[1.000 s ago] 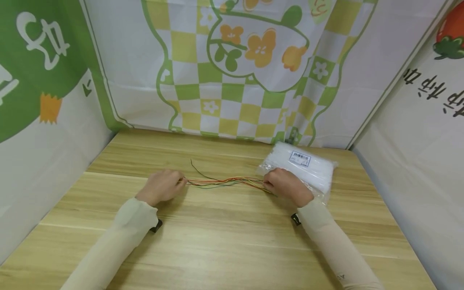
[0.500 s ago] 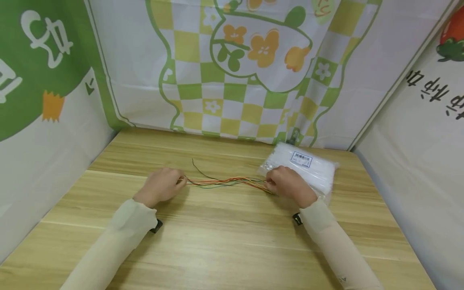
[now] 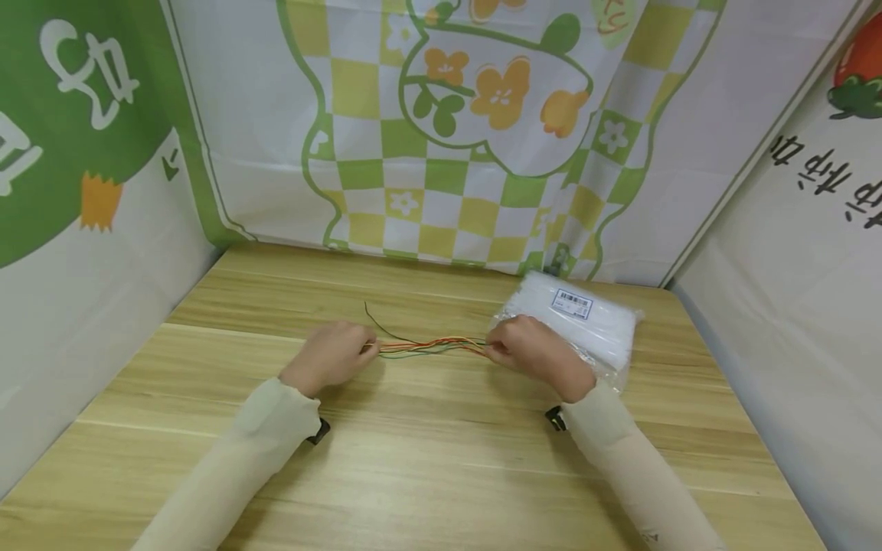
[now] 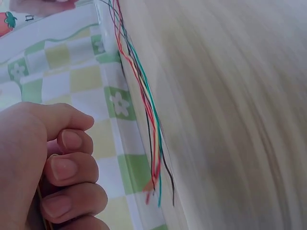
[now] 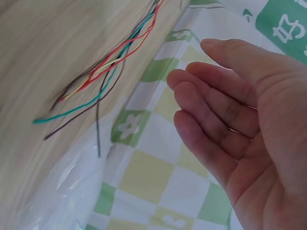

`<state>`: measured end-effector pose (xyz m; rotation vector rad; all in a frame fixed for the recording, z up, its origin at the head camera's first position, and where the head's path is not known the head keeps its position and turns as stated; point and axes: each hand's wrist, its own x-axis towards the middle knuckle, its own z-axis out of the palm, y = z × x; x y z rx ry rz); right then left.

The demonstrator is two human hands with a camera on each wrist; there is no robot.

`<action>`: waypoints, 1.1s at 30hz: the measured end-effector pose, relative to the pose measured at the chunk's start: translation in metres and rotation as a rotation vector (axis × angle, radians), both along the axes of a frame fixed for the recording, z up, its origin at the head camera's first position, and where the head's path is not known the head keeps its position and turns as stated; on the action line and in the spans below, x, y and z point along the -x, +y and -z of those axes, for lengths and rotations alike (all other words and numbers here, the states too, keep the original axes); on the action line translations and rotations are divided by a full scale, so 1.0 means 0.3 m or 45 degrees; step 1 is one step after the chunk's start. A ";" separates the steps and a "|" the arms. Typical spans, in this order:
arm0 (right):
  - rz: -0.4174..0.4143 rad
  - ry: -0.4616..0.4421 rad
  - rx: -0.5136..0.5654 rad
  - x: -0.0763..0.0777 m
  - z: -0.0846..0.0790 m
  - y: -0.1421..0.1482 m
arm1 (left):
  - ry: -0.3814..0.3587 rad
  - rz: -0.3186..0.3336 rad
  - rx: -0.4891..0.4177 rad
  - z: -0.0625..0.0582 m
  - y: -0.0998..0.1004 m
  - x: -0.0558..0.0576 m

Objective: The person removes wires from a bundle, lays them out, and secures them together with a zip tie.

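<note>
A loose bundle of thin wires (image 3: 430, 346) in red, yellow, teal and black lies across the table between the two hands; one dark end strays to the back left. My left hand (image 3: 338, 353) is at the bundle's left end. In the left wrist view its fingers (image 4: 72, 167) are curled, with a thin yellowish wire showing against the palm; the other wires (image 4: 136, 72) lie apart from them. My right hand (image 3: 537, 353) hovers at the right end. Its fingers (image 5: 206, 110) are loosely bent and hold nothing in the right wrist view, beside the wire ends (image 5: 72, 105).
A clear plastic bag of white strips with a label (image 3: 572, 317) lies behind and beside the right hand. The wooden table (image 3: 427, 467) meets printed cloth walls at the back (image 3: 441, 214) and sides. Each wrist carries a small black device.
Both hands have moved inward towards each other along the wires, the left one more. The wire bundle stays in about the same place, and its outer ends are now hidden in the head view.
</note>
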<state>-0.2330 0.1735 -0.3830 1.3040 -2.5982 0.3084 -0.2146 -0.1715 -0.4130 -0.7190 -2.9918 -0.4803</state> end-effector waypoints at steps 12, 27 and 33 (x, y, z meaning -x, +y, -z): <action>-0.019 -0.021 -0.017 -0.030 -0.038 -0.042 | -0.008 0.097 0.000 -0.011 0.144 0.026; -0.074 -0.038 -0.053 -0.047 -0.044 -0.098 | -0.015 0.212 0.006 0.009 0.271 0.035; -0.140 -0.029 -0.023 -0.050 -0.032 -0.126 | -0.003 0.234 0.025 0.010 0.317 0.031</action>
